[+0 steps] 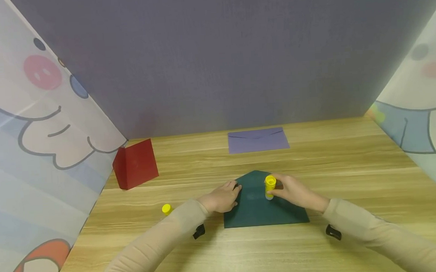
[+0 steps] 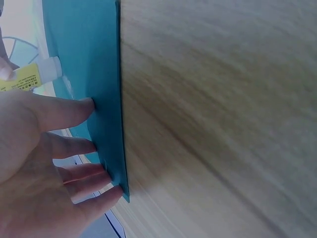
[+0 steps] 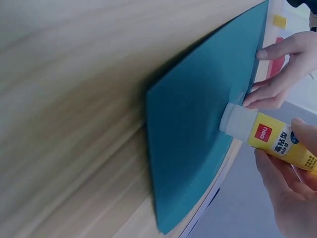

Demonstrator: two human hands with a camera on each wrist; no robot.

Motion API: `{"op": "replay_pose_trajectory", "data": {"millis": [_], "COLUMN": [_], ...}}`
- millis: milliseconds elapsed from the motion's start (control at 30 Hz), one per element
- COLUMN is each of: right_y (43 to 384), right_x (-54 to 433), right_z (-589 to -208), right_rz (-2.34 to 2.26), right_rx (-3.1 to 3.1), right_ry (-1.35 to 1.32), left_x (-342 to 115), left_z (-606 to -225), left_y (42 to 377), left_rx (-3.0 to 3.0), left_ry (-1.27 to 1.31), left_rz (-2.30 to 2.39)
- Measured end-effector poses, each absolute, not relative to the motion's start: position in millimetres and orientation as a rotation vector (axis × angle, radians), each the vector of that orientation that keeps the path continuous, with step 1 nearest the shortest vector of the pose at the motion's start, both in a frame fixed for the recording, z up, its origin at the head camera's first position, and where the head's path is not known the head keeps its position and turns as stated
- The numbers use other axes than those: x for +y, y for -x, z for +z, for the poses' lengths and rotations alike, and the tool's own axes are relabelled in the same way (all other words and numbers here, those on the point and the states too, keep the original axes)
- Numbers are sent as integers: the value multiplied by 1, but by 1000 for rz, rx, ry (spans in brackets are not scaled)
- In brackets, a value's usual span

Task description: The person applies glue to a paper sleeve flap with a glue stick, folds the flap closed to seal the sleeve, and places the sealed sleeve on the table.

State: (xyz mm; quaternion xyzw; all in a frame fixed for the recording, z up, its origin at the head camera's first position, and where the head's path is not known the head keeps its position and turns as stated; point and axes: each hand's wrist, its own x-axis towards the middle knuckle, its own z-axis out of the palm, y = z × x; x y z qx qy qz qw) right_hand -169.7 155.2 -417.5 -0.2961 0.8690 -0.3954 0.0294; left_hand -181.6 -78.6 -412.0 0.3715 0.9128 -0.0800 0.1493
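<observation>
Plainly, the right hand [image 1: 295,193] has the glue [image 1: 270,187] pinched between thumb and fingers, coming at it from the right. The glue's long axis stands nearly upright, yellow hollow end up, white end [image 3: 238,121] down at the green paper [image 1: 262,214]. From the pinch, then, the paper lies directly below and reaches away to the left. I judge the white end to be touching the surface, though the contact itself is partly hidden.

Across from it, the left hand [image 1: 221,197] has its fingers spread and a little bent, tips resting along the paper's left edge. It is the farther hand from the glue; the right one holds it.

The paper lies flat with its long side running left to right, its peak pointing away from the person, and the glue near its middle. Farther out, a yellow cap [image 1: 166,209] is left of the left hand, a red card [image 1: 142,163] beyond that, folded and partly raised, and a purple envelope [image 1: 258,141] behind the peak.
</observation>
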Motion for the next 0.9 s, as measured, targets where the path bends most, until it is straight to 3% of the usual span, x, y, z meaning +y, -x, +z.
{"op": "replay_pose_trajectory", "data": {"millis": [900], "right_y": [176], "right_x": [112], "right_z": [-412], "right_rz": [-1179], "right_rx": [2611], "right_ry": [956], "left_x": [-79], "left_z": [-417], "left_y": [184], "left_rx": [2625], "left_ry": [-1054], "left_rz": [-248]}}
